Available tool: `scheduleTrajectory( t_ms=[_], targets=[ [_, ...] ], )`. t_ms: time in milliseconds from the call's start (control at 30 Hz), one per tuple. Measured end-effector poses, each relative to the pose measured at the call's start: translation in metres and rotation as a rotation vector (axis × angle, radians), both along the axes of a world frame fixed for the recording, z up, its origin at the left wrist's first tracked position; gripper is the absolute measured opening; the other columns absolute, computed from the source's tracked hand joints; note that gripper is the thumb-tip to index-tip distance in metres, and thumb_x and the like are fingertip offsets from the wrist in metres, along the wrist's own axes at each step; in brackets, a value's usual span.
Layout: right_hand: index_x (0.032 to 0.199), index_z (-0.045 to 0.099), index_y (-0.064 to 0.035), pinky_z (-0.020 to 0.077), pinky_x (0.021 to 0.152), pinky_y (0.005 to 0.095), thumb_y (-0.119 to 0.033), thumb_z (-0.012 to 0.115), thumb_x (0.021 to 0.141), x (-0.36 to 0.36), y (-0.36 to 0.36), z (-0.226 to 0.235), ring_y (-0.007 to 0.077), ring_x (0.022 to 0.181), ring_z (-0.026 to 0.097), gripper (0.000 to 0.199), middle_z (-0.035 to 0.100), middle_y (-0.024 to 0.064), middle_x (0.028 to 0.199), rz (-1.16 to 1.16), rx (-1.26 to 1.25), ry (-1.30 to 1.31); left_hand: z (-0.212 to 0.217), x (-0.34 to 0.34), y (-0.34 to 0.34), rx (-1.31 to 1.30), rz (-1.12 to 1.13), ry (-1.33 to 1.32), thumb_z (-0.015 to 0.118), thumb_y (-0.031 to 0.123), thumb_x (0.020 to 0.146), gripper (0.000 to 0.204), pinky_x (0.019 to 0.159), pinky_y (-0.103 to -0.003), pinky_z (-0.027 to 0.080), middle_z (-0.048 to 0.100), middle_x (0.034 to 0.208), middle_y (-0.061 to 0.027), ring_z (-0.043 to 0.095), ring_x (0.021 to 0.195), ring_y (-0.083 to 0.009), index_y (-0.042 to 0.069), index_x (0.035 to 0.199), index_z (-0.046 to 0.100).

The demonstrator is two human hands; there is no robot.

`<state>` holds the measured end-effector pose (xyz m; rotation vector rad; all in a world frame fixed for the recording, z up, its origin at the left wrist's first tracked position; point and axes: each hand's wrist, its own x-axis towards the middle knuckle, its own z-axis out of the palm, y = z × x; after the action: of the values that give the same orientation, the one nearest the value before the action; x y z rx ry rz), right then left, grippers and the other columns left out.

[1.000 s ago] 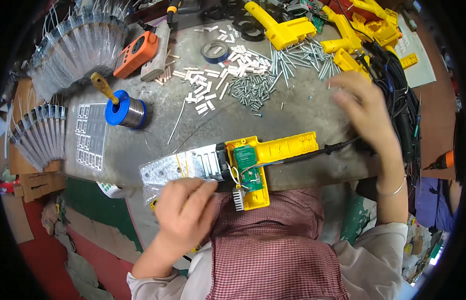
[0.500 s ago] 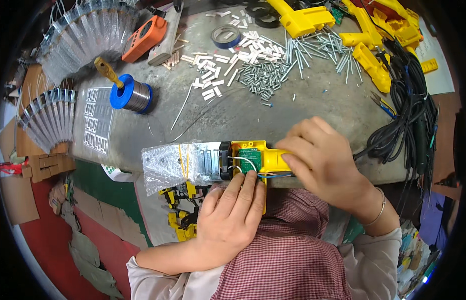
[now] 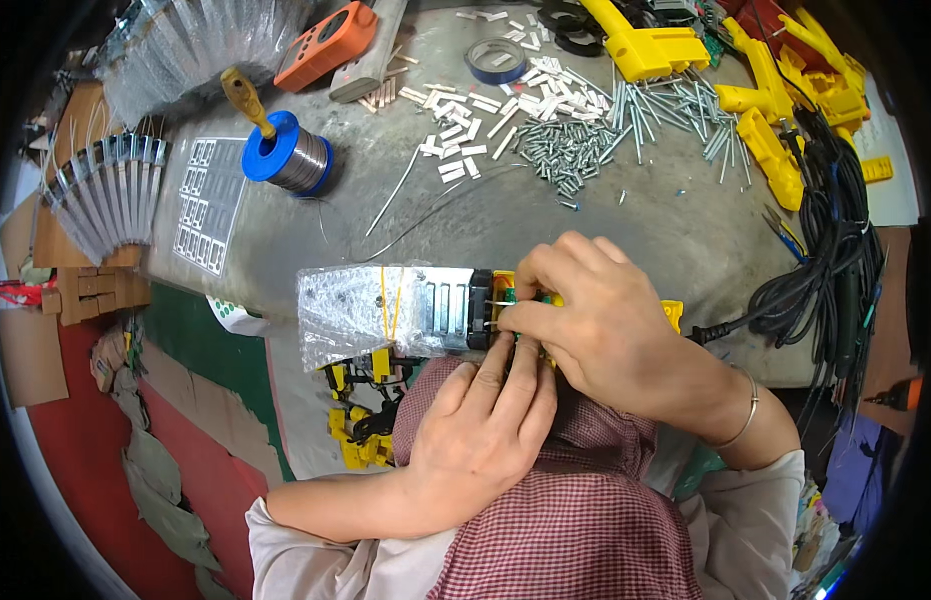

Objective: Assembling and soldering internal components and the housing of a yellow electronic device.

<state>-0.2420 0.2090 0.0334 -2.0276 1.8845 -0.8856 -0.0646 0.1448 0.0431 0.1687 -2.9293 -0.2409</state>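
Note:
A yellow handheld device with a green circuit board inside lies at the near edge of the grey workbench, its left end a silver part wrapped in bubble film. My right hand covers the yellow body, its fingertips pinching something small at the open board. My left hand comes up from below, fingers pressed against the device's underside beside the right fingertips. What the fingertips pinch is hidden.
A blue solder spool stands at the left. Screws and white strips lie scattered behind. Yellow housings and black cables sit at the right. An orange meter is at the back.
My right hand came back from the screws at the far right and settled over the yellow body. My left hand moved up against the device from below.

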Motion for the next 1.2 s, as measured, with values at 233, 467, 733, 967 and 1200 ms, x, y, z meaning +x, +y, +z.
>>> scheduleTrajectory(
  t_ms=[233, 467, 733, 967, 1200],
  targets=[
    [0.082, 0.070, -0.0078, 0.0426, 0.075, 0.0353, -0.018, 0.061, 0.075, -0.004, -0.004, -0.002, 0.0222, 0.091, 0.054, 0.015, 0.057, 0.0055, 0.093, 0.041, -0.042, 0.096, 0.002, 0.002, 0.001, -0.009, 0.020, -0.010, 0.060, 0.015, 0.082, 0.034, 0.081, -0.036, 0.045, 0.064, 0.117, -0.0164, 0.063, 0.106, -0.0262, 0.003, 0.113, 0.065],
    [0.082, 0.069, -0.0056, 0.0438, 0.076, 0.0347, -0.017, 0.062, 0.075, -0.012, -0.005, 0.001, 0.0236, 0.095, 0.056, 0.015, 0.059, 0.0068, 0.097, 0.165, -0.001, 0.092, 0.005, 0.000, 0.000, -0.084, 0.023, -0.087, 0.057, 0.017, 0.084, 0.033, 0.084, -0.040, 0.044, 0.064, 0.116, -0.0161, 0.061, 0.111, -0.0266, 0.004, 0.114, 0.064],
    [0.087, 0.069, -0.0025, 0.0505, 0.072, 0.0362, -0.006, 0.068, 0.070, -0.009, -0.003, -0.009, 0.0259, 0.086, 0.061, 0.018, 0.063, 0.0082, 0.090, 0.015, -0.066, -0.163, 0.002, -0.005, -0.002, -0.104, 0.003, -0.078, 0.058, 0.016, 0.084, 0.032, 0.085, -0.042, 0.048, 0.063, 0.116, -0.0169, 0.060, 0.116, -0.0329, 0.002, 0.112, 0.063],
    [0.090, 0.068, -0.0036, 0.0515, 0.070, 0.0351, -0.004, 0.065, 0.072, -0.006, -0.001, 0.009, 0.0250, 0.082, 0.061, 0.018, 0.063, 0.0070, 0.088, -0.121, 0.033, -0.272, 0.002, -0.001, -0.006, -0.068, -0.026, -0.103, 0.058, 0.016, 0.082, 0.034, 0.084, -0.041, 0.048, 0.061, 0.118, -0.0181, 0.060, 0.115, -0.0315, 0.002, 0.113, 0.062],
    [0.089, 0.069, -0.0076, 0.0497, 0.067, 0.0325, -0.010, 0.067, 0.070, -0.004, -0.001, -0.001, 0.0203, 0.084, 0.059, 0.020, 0.059, 0.0038, 0.092, -0.065, -0.027, -0.027, 0.002, -0.005, -0.007, -0.064, -0.035, -0.086, 0.060, 0.015, 0.081, 0.036, 0.082, -0.034, 0.050, 0.060, 0.122, -0.0203, 0.062, 0.112, -0.0309, 0.001, 0.113, 0.063]
  ],
)
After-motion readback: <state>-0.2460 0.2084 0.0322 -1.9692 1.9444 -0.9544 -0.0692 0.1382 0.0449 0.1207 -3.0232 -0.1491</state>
